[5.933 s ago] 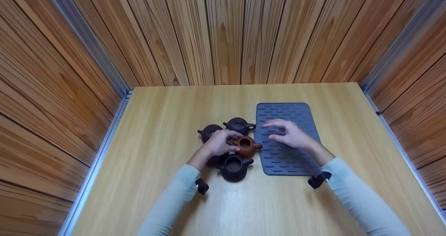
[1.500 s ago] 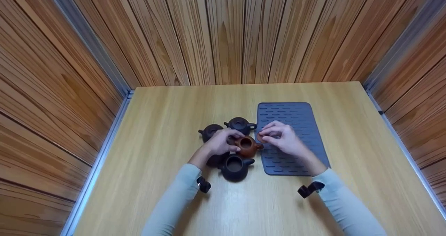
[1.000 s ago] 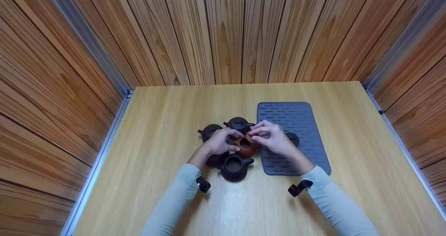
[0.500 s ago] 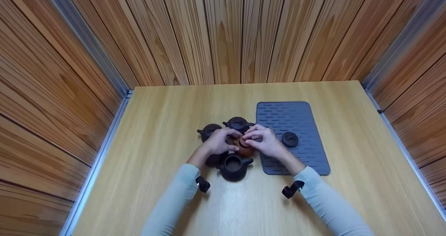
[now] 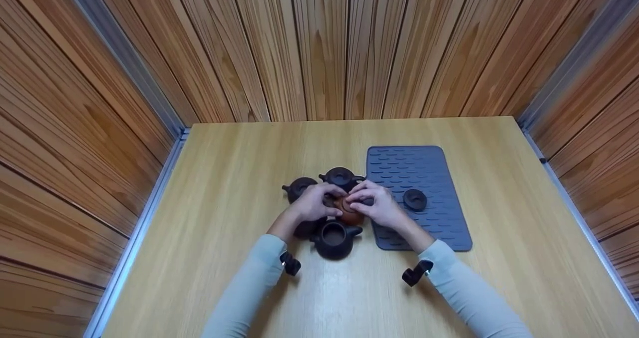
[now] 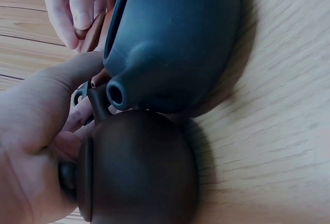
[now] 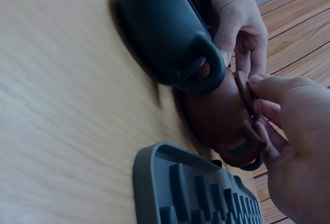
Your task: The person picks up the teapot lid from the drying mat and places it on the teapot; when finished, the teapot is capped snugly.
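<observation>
A small reddish-brown teapot [image 5: 353, 219] stands between both hands. My left hand [image 5: 313, 204] grips it on its spout side, thumb and fingers on either side. My right hand [image 5: 378, 205] pinches its reddish-brown lid [image 7: 246, 92], which lies at the teapot's mouth; whether it is fully seated I cannot tell. Closest to me is a black teapot [image 5: 333, 245] without a lid. Under my left hand a dark brown lidded teapot [image 6: 144, 167] is partly hidden. Two more dark lidded teapots, one at the back left [image 5: 299, 185] and one at the back [image 5: 339, 175], stand close by.
A grey ridged mat [image 5: 444, 230] lies right of the teapots, with a dark round lid [image 5: 415, 199] on it. Wood-plank walls [image 5: 319, 48] enclose the wooden table [image 5: 224, 178] at the back and sides.
My right hand has carried the reddish-brown lid left from the mat's edge onto the teapot's mouth, uncovering the dark lid on the mat. My left hand has stayed at the teapot.
</observation>
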Motion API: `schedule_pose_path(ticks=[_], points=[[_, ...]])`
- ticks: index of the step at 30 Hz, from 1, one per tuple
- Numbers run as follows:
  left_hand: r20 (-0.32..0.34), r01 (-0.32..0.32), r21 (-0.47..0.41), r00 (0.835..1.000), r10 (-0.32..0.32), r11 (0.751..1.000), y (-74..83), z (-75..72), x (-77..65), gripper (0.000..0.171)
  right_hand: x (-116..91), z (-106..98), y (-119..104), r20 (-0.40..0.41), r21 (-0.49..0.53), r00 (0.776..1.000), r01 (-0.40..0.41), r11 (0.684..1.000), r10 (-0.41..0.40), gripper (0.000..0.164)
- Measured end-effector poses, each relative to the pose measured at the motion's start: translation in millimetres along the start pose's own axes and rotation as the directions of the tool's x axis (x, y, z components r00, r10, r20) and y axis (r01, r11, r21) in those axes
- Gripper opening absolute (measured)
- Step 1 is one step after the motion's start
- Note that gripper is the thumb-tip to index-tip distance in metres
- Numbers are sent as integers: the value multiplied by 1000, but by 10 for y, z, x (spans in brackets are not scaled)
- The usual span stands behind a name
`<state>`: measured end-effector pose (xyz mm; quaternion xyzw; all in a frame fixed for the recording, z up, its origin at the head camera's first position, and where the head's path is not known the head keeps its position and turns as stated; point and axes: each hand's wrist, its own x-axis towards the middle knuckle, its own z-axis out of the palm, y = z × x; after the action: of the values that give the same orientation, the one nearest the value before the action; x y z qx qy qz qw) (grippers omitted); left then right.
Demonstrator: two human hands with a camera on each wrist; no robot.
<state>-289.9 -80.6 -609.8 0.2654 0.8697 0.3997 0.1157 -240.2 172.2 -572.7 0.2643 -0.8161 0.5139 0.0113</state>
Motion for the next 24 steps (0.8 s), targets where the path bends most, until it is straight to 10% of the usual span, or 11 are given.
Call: schedule_pose_path(ticks=[24], points=[[8, 0, 12, 1000, 0, 1000, 18, -15, -17, 46, -23, 37, -2, -7, -18, 999, -40, 999, 40, 15]])
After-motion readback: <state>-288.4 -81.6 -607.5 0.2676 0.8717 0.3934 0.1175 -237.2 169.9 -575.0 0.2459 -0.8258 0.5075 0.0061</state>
